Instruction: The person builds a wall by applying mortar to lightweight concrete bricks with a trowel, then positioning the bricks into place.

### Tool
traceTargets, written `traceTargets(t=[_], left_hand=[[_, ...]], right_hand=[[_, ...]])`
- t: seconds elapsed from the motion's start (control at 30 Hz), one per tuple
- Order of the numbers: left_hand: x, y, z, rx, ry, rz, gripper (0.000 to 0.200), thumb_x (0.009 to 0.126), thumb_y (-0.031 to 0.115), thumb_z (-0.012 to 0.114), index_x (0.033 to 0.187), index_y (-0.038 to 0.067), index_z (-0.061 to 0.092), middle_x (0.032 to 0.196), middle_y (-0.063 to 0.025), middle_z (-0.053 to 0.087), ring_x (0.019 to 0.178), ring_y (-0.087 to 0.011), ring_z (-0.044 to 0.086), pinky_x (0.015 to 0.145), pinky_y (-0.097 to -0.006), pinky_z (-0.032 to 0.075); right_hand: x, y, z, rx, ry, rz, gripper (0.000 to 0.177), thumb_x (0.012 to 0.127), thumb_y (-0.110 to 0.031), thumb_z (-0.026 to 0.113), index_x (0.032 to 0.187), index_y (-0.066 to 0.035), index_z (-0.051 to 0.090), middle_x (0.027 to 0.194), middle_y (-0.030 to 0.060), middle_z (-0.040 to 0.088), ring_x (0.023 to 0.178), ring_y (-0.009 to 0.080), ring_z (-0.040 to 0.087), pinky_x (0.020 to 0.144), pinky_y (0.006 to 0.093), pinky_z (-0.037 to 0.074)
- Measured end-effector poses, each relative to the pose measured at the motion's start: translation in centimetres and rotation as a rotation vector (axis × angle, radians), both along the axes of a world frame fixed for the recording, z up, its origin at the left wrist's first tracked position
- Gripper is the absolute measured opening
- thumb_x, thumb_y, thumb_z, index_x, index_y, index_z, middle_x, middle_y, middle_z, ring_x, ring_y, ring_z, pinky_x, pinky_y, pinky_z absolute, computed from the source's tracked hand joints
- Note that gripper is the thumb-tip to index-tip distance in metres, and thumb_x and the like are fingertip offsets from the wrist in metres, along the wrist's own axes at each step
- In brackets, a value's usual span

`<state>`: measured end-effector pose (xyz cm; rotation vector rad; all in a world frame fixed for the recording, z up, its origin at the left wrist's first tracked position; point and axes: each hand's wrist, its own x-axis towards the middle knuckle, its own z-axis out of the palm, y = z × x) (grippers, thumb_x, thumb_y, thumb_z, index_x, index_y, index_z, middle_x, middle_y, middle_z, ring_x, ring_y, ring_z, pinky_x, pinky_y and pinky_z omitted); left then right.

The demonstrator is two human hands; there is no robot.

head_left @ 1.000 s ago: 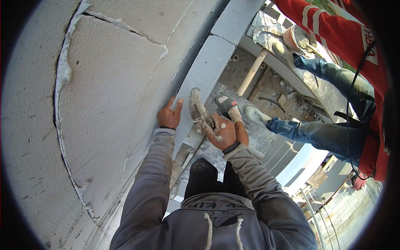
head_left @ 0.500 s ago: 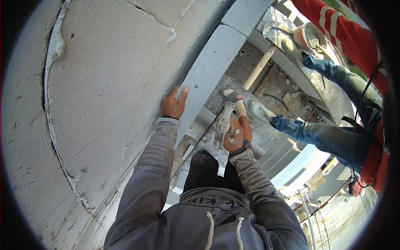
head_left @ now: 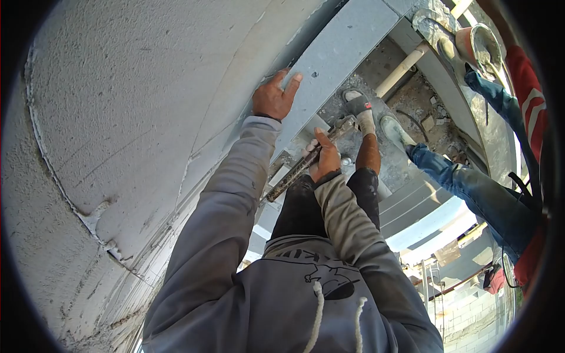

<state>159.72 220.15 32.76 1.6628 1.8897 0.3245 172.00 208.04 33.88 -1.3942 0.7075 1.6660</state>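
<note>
My left hand (head_left: 275, 99) rests at the back edge of a long grey block (head_left: 335, 50), beside the gap along the pale wall. Its thumb is stretched apart over the block, and the other fingertips are partly hidden at the gap. Lower and to the right, my right hand (head_left: 325, 159) is wrapped round a mortar-caked hammer (head_left: 291, 177). The hammer slants across above my legs, its pale head end (head_left: 346, 125) near my sandalled foot (head_left: 358, 105) and its dark end toward the lower left.
A large pale block wall (head_left: 147, 100) fills the left side. Another person in jeans (head_left: 465, 182) and a red sleeve stands at the right. A mortar bucket (head_left: 479, 47) sits at the upper right, near a pipe (head_left: 403, 70) and rubble (head_left: 432, 115).
The view has shifted, so the block and person appear farther right. My right hand has turned the hammer from a blurred, downward position to a clear slant. My left hand stays at the block's edge.
</note>
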Motion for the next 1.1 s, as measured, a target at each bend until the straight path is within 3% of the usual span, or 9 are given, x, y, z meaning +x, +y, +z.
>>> traceTargets(t=[0.1,0.17,0.3,0.5,0.63,0.83,0.9,1.03,1.1], left_hand=[[0.2,0.3,1.0,-0.086,0.028,0.009,0.057,0.085,0.055,0.049,0.111,0.005,0.062,0.095,-0.0228,0.064,0.088,-0.0365,0.063,0.077,-0.0412,0.05],[0.1,0.1,-0.2,0.053,-0.003,-0.007,0.055,0.086,0.053,0.05,0.111,0.006,0.062,0.095,-0.0226,0.064,0.088,-0.0369,0.063,0.076,-0.0408,0.05],[0.4,0.2,0.6,0.055,-0.027,0.003,0.051,0.087,0.049,0.051,0.11,0.005,0.062,0.095,-0.0215,0.065,0.087,-0.0362,0.063,0.075,-0.0408,0.05],[0.2,0.1,0.1,0.028,-0.045,0.002,0.048,0.087,0.046,0.052,0.109,0.005,0.062,0.093,-0.0203,0.065,0.086,-0.0359,0.064,0.073,-0.0409,0.05],[0.0,0.1,-0.2,0.056,-0.036,-0.016,0.045,0.088,0.044,0.053,0.11,0.006,0.062,0.093,-0.0194,0.066,0.086,-0.0354,0.064,0.073,-0.0405,0.05],[0.3,0.3,-0.1,0.153,-0.04,-0.049,0.043,0.088,0.043,0.053,0.111,0.007,0.062,0.093,-0.0195,0.066,0.085,-0.0345,0.064,0.072,-0.0398,0.05],[0.4,0.6,0.1,0.112,-0.05,-0.037,0.043,0.088,0.043,0.053,0.111,0.007,0.062,0.093,-0.0194,0.066,0.085,-0.0344,0.065,0.072,-0.0396,0.05],[0.2,0.4,0.0,0.079,-0.043,-0.028,0.043,0.089,0.043,0.053,0.111,0.007,0.062,0.092,-0.0191,0.066,0.084,-0.0343,0.065,0.072,-0.0394,0.05],[0.1,0.4,-0.2,0.088,-0.048,-0.031,0.043,0.089,0.043,0.053,0.11,0.007,0.062,0.092,-0.0192,0.066,0.084,-0.0344,0.065,0.072,-0.0394,0.05]], right_hand=[[-0.7,-1.2,0.7,-0.025,0.008,0.045,0.023,0.079,-0.025,0.068,0.096,-0.011,0.058,0.063,-0.001,0.047,0.046,0.0141,0.046,0.044,0.0311,0.043],[-0.2,-1.6,0.0,0.027,0.076,0.089,0.026,0.08,-0.023,0.066,0.102,-0.011,0.058,0.059,-0.0023,0.045,0.044,0.0131,0.044,0.041,0.0296,0.04],[3.1,2.9,1.5,0.166,0.038,-0.051,0.036,0.081,-0.022,0.065,0.114,-0.011,0.055,0.053,-0.0037,0.041,0.039,0.0114,0.04,0.038,0.0285,0.037],[12.0,14.1,-0.1,0.631,-0.1,-0.139,0.047,0.087,-0.019,0.056,0.13,-0.007,0.043,0.051,-0.0042,0.037,0.037,0.0089,0.035,0.037,0.0276,0.033],[15.8,20.0,-0.7,0.626,-0.15,-0.162,0.044,0.087,-0.019,0.055,0.128,-0.007,0.046,0.051,-0.0045,0.034,0.039,0.0095,0.034,0.038,0.0281,0.031],[17.4,22.0,-1.0,0.644,-0.159,-0.12,0.04,0.085,-0.018,0.055,0.124,-0.008,0.05,0.051,-0.0043,0.033,0.04,0.0101,0.035,0.039,0.0288,0.031],[17.3,21.0,-0.8,0.612,-0.18,-0.111,0.038,0.084,-0.017,0.056,0.121,-0.007,0.053,0.051,-0.0043,0.034,0.04,0.0101,0.036,0.039,0.0284,0.031],[16.4,15.0,0.2,0.449,-0.371,0.184,0.027,0.078,-0.015,0.063,0.102,-0.004,0.06,0.055,-0.0009,0.045,0.044,0.01,0.043,0.04,0.0248,0.035],[15.6,12.3,0.9,0.418,-0.439,0.272,0.026,0.077,-0.015,0.064,0.101,-0.004,0.061,0.058,-0.0003,0.048,0.045,0.0095,0.043,0.04,0.0248,0.035]])
